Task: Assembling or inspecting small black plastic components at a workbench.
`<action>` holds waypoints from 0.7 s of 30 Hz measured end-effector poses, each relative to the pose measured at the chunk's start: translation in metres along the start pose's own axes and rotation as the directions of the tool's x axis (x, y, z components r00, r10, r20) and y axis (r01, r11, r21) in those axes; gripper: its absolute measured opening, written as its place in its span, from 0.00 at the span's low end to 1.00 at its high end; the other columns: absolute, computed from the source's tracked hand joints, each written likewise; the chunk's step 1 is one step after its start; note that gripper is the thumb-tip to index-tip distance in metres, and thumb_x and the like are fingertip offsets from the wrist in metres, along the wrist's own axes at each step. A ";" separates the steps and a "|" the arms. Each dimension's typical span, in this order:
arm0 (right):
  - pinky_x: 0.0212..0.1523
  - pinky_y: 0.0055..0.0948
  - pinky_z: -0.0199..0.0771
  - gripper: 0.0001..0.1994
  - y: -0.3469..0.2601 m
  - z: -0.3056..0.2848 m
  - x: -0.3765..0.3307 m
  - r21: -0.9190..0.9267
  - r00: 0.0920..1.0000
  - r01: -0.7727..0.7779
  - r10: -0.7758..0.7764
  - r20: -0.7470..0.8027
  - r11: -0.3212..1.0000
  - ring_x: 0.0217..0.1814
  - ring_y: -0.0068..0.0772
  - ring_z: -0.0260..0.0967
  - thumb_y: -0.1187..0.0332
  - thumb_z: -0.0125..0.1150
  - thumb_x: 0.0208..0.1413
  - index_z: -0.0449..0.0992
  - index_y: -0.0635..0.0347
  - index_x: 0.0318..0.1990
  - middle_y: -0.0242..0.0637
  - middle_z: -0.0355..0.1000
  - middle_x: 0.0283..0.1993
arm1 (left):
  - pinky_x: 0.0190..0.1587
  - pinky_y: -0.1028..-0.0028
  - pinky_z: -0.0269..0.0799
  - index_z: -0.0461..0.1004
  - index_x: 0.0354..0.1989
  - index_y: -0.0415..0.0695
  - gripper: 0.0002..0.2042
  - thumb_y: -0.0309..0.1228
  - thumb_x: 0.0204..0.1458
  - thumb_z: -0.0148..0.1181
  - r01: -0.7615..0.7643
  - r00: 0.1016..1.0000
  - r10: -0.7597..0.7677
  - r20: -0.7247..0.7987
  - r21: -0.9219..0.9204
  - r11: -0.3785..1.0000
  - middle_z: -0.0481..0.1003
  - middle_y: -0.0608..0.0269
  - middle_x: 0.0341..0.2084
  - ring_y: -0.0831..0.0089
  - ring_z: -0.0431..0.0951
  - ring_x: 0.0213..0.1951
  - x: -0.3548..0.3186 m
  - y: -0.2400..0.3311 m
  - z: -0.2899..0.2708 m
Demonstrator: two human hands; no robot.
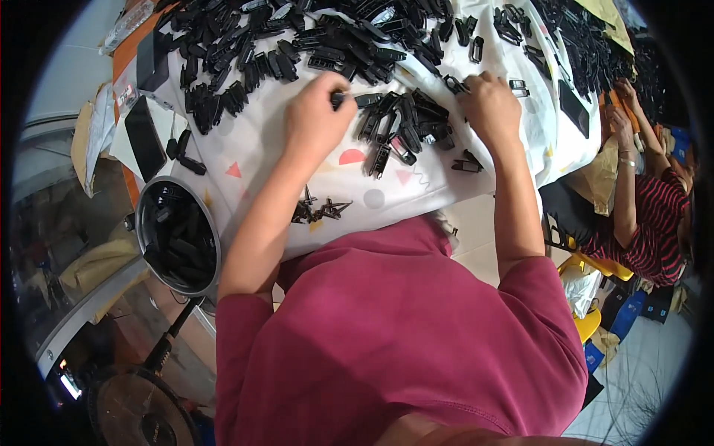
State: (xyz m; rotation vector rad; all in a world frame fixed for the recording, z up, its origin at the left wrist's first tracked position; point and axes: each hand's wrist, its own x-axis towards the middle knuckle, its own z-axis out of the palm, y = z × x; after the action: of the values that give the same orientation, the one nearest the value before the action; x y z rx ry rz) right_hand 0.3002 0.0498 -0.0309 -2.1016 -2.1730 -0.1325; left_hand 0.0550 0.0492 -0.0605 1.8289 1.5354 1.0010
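Observation:
My left hand (316, 119) is closed over the patterned white tablecloth (268, 156), its fingers around a small black piece (337, 99) that is mostly hidden. To the right, my right hand (492, 108) has its fingers curled, the fingertips on another slim black piece (455, 85). Between the hands lies a loose pile of black clip-like pieces (405, 123), some with a shiny metal part. A much larger heap of similar black pieces (357, 41) spreads across the far side of the table. Their exact kind is too small to tell.
At the left stands a round metal-rimmed container (216, 245) of black pieces, near a dark phone (145, 137). Small dark metal bits (331, 209) lie by the near edge. Another person in a striped shirt (647, 230) works at the right. A fan (137, 409) stands lower left.

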 end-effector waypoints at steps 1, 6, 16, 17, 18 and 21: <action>0.36 0.33 0.69 0.08 0.002 0.006 0.000 -0.066 0.998 0.039 -0.036 0.049 0.997 0.39 0.39 0.68 0.66 0.59 0.43 0.75 0.57 0.32 0.37 0.70 0.34 | 0.31 0.67 0.69 0.72 0.28 0.46 0.06 0.32 0.41 0.57 -0.020 0.996 0.011 0.090 0.103 0.994 0.73 0.62 0.30 0.60 0.74 0.31 -0.001 0.006 0.003; 0.37 0.29 0.69 0.11 -0.008 -0.004 -0.004 0.077 0.982 0.107 -0.094 -0.162 0.991 0.37 0.34 0.68 0.70 0.57 0.45 0.73 0.57 0.39 0.37 0.71 0.36 | 0.30 0.68 0.70 0.72 0.30 0.45 0.06 0.31 0.44 0.56 -0.066 0.972 -0.022 0.235 0.359 0.931 0.74 0.61 0.31 0.63 0.75 0.29 -0.003 0.010 0.003; 0.29 0.16 0.67 0.15 -0.092 -0.029 -0.029 0.999 0.983 -0.047 -0.178 0.049 0.014 0.32 0.17 0.65 0.76 0.51 0.54 0.64 0.67 0.49 0.35 0.69 0.38 | 0.22 0.83 0.65 0.67 0.41 0.40 0.12 0.29 0.48 0.57 0.474 0.880 -0.135 0.455 -0.830 0.295 0.73 0.64 0.27 0.82 0.71 0.24 -0.021 0.045 -0.044; 0.28 0.16 0.68 0.15 -0.094 -0.031 -0.029 0.995 0.981 -0.078 -0.183 0.067 -0.055 0.31 0.18 0.65 0.76 0.51 0.54 0.63 0.67 0.49 0.36 0.69 0.38 | 0.23 0.83 0.65 0.66 0.44 0.40 0.16 0.28 0.47 0.59 0.421 0.901 -0.078 0.426 -0.819 0.390 0.73 0.63 0.28 0.82 0.71 0.23 -0.025 0.046 -0.048; 0.27 0.16 0.68 0.15 -0.096 -0.032 -0.029 0.986 0.978 -0.110 -0.189 0.085 -0.123 0.30 0.19 0.66 0.76 0.52 0.53 0.63 0.68 0.49 0.36 0.69 0.37 | 0.23 0.83 0.66 0.65 0.48 0.39 0.20 0.27 0.45 0.61 0.361 0.915 -0.017 0.403 -0.801 0.478 0.73 0.63 0.28 0.82 0.70 0.23 -0.027 0.045 -0.051; 0.28 0.17 0.69 0.15 -0.097 -0.032 -0.032 0.981 0.975 -0.089 -0.215 0.051 -0.172 0.31 0.20 0.67 0.75 0.52 0.53 0.64 0.68 0.49 0.38 0.70 0.37 | 0.27 0.82 0.67 0.68 0.47 0.38 0.20 0.25 0.43 0.62 0.295 0.948 -0.112 0.296 -0.698 0.652 0.74 0.63 0.27 0.82 0.71 0.25 -0.031 0.046 -0.055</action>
State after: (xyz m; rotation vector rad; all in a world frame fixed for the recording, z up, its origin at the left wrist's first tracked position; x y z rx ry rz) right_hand 0.2047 0.0099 -0.0017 -0.8868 -1.2836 1.4214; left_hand 0.0344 0.0066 0.0012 1.1042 0.9427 1.0463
